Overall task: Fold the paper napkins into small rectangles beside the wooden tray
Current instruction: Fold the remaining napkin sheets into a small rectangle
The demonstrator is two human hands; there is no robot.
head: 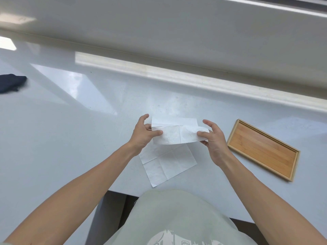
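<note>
**Nearby, a napkin is held folded between both hands**

Closest to the camera, a pale green shirt (177, 218) with a printed design is seen at the lower edge, with both bare forearms reaching forward over the white bench (62, 129). Just beyond the bench's near edge, a second napkin (168, 163) is laid flat and unfolded, turned at an angle, its crease lines visible as a cross; its upper part is hidden under the hands and the held sheet.

Above it, the held napkin (177, 133) is kept up as a long, partly folded strip between the two hands. Its left end is pinched by the left hand (143, 133), the thumb laid on the near face and the fingers curled behind, with the index finger lifted free above. Its right end is pinched by the right hand (212, 138), the thumb pressed on the near face and fingers tucked beneath, while the upper fingers are spread loosely open. Thus each grip is closed only at thumb and fingertips on the paper, and the sheet spans the gap between the two grips. A rear layer of the napkin is seen standing slightly higher than the front layer.

To the right of the right hand, near it but apart, the wooden tray (293, 167) lies on the bench at a slant. Far off at the left edge, a dark cloth (10, 83) is lying on the bench.
</note>
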